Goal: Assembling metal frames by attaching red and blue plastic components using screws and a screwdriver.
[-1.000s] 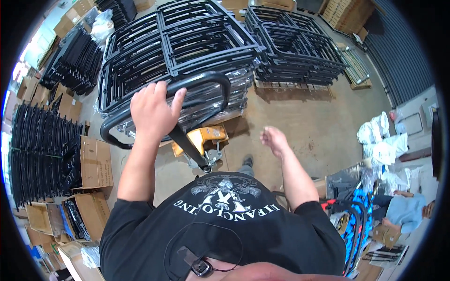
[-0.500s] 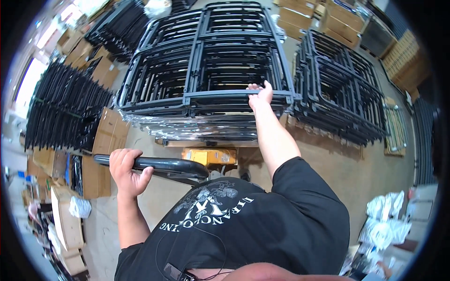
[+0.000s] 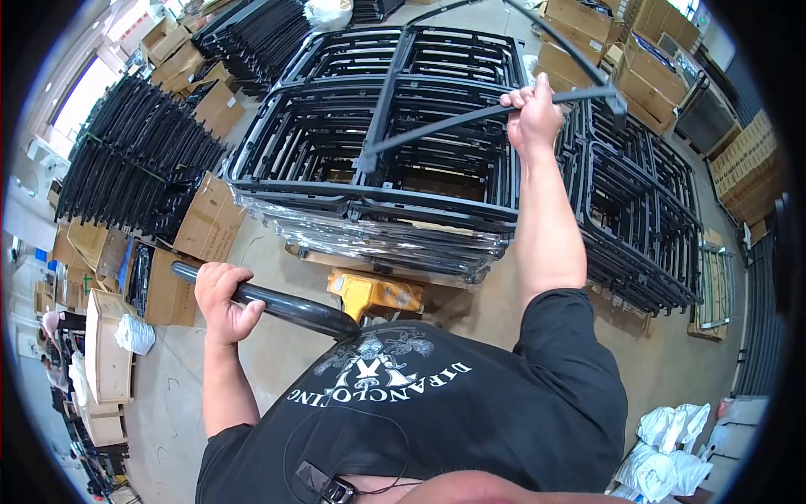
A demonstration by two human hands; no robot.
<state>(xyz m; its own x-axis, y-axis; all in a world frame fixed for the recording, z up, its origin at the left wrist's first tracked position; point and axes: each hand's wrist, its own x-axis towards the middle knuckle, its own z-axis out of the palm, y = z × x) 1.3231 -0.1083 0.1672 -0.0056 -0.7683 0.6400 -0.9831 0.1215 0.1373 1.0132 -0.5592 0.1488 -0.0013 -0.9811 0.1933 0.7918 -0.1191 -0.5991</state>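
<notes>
A thin black metal frame, made of straight tubular bars, is lifted at the far right above the stack of frames, its near bar clenched in the right hand. At the near left, the smooth rounded black handle of a yellow pallet jack is wrapped by the closed left hand. The stacked frames are bound in glossy clear film, with brown cardboard boxes lying to the left.
</notes>
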